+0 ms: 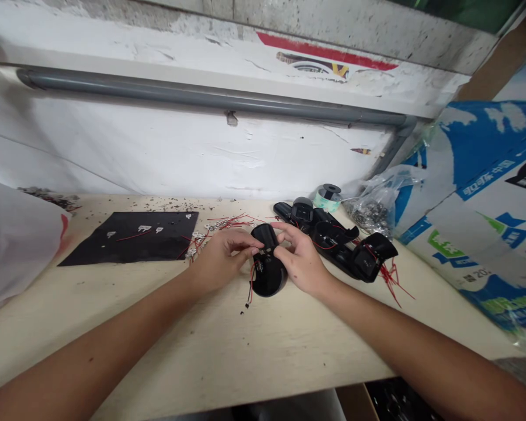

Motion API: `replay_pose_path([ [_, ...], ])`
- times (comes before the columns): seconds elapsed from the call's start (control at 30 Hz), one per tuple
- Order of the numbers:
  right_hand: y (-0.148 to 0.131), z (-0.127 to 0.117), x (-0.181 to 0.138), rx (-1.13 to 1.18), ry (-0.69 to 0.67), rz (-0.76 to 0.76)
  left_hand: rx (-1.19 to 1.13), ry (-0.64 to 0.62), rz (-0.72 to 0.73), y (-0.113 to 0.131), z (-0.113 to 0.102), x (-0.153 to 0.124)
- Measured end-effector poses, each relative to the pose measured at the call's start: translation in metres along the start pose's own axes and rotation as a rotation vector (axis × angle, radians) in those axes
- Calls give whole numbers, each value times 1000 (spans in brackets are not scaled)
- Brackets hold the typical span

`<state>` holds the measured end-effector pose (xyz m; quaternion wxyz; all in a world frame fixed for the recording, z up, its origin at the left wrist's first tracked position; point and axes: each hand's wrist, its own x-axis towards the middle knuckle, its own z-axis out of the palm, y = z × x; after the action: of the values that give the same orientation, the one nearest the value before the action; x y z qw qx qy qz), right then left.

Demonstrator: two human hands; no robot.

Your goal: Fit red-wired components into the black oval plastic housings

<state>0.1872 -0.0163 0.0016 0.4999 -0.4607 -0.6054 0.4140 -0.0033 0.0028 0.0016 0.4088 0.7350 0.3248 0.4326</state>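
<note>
My left hand [221, 257] and my right hand [300, 260] both grip a round black plastic housing [268, 275] held just above the wooden table [228, 345]. Fingers of both hands pinch at its top, where small parts and a thin red wire [251, 286] hang out on the left side. What sits between the fingertips is too small to make out.
A row of similar black housings [337, 242] with red wires lies right of my hands. A black mat [134, 237] with small metal pieces lies to the left. A tape roll [328, 196], a plastic bag [377, 204] and a blue-white carton [482, 204] stand at right.
</note>
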Motion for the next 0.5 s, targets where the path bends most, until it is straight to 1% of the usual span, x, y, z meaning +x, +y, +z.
replay_pose_path([
  [0.13, 0, 0, 0, 12, -6, 9, 31, -58, 45, 2, 0, 0],
  [0.3, -1, 1, -1, 28, -4, 30, 49, -89, -9, 4, 0, -1],
  [0.5, 1, 1, -1, 7, -26, 37, 81, -100, 0, 3, 1, -1],
])
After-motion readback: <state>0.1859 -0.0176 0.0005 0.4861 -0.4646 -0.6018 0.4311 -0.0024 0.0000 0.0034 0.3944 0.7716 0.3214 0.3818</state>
